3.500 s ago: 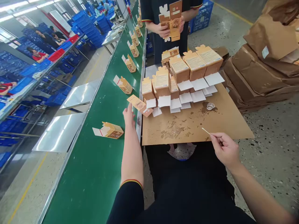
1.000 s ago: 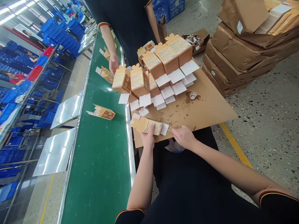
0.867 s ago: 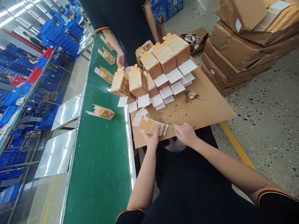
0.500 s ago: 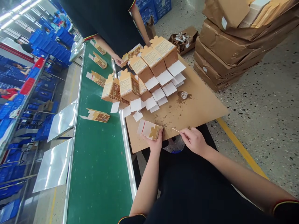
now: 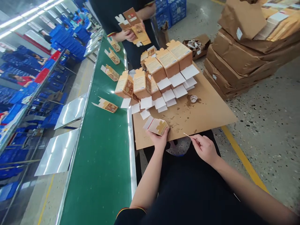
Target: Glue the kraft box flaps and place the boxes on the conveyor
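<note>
From afar I'm clasping a carton [image 5: 154, 125] in the left hand [image 5: 161, 140], over the near-left part of the cardboard sheet [image 5: 211, 107], and pinching a thin stick [image 5: 187, 135] in the right hand [image 5: 205, 148], fingers curled, hands apart

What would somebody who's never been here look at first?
Probably the pile of tan boxes with white flaps, stacked on the brown board. Left of it runs a long green surface with more boxes on it. Nearest, the left hand holds one box and the right hand a thin white stick.
</note>
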Motion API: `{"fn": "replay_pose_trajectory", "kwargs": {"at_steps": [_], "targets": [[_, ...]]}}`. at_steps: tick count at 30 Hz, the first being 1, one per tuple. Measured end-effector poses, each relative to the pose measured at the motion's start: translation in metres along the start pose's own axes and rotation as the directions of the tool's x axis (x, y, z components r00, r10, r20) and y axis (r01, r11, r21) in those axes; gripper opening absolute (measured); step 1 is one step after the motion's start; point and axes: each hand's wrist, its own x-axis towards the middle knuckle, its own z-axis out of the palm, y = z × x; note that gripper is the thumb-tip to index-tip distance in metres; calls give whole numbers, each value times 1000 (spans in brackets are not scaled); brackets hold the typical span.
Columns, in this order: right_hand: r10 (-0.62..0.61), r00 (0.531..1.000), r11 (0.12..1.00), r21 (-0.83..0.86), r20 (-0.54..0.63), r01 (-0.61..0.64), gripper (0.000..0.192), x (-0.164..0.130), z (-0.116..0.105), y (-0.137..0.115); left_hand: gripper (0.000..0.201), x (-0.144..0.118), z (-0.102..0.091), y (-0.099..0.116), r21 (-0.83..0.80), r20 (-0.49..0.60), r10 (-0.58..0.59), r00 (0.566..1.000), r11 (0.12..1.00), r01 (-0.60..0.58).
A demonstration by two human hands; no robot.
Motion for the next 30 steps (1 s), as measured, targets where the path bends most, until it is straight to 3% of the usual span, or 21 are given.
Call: {"fn": "replay_pose_trajectory", "kwargs": {"at_steps": [3, 5, 7, 8, 10, 12, 14, 16, 17, 18, 20, 21, 22, 23, 24, 26, 27, 28, 30], "targets": [[15, 999, 1000, 23, -41, -14, 29, 0, -6, 7, 105, 14, -38, -1, -70, -95, 41, 995, 996, -48], [47, 997, 998, 40, -68, -44, 30, 1, -12, 11, 109, 32, -88, 0, -53, -254, 103, 962, 991, -121], [83, 993, 995, 58, -89, -78, 33, 4, -16, 12, 112, 56, -146, 2, 54, -425, 189, 885, 982, -183], [98, 991, 993, 71, -95, -91, 36, 7, -17, 12, 110, 69, -173, 2, 110, -477, 226, 850, 974, -197], [113, 990, 989, 104, -89, -104, 41, 14, -16, 10, 103, 94, -215, -1, 174, -512, 208, 833, 975, -136], [118, 990, 985, 133, -72, -108, 45, 22, -14, 6, 97, 111, -237, -7, 177, -495, 117, 861, 984, -32], [117, 991, 984, 142, -66, -107, 48, 29, -13, 4, 100, 116, -248, -14, 176, -471, 63, 880, 984, 24], [122, 989, 985, 135, -90, -109, 49, 32, -15, 3, 110, 112, -256, -16, 256, -495, 162, 854, 966, -35], [129, 986, 985, 128, -108, -115, 49, 31, -17, 4, 113, 108, -260, -15, 331, -528, 268, 806, 939, -95], [142, 982, 985, 120, -127, -127, 50, 31, -20, 5, 112, 105, -264, -11, 418, -557, 395, 730, 893, -164], [169, 972, 982, 110, -162, -153, 50, 28, -26, 7, 97, 105, -265, 4, 554, -578, 615, 537, 778, -296], [178, 968, 981, 107, -174, -161, 51, 28, -28, 8, 85, 109, -259, 15, 568, -578, 669, 467, 741, -359], [184, 966, 980, 106, -183, -166, 51, 28, -30, 8, 73, 117, -248, 27, 536, -575, 681, 454, 733, -419], [184, 965, 980, 109, -189, -165, 52, 29, -30, 8, 62, 128, -231, 41, 462, -568, 654, 500, 756, -464], [179, 965, 980, 116, -191, -159, 52, 31, -30, 7, 53, 141, -210, 55, 341, -547, 582, 602, 812, -475], [168, 968, 980, 140, -189, -143, 53, 35, -28, 5, 43, 171, -160, 78, 100, -391, 323, 862, 946, -309], [162, 969, 979, 157, -186, -134, 53, 37, -26, 3, 44, 185, -136, 87, 23, -313, 172, 934, 985, -173], [158, 970, 977, 171, -186, -126, 52, 39, -24, 2, 46, 197, -115, 93, -35, -253, 48, 966, 998, -58], [150, 969, 976, 186, -196, -114, 50, 40, -22, -1, 52, 213, -84, 97, -100, -176, -101, 979, 991, 85]]}}
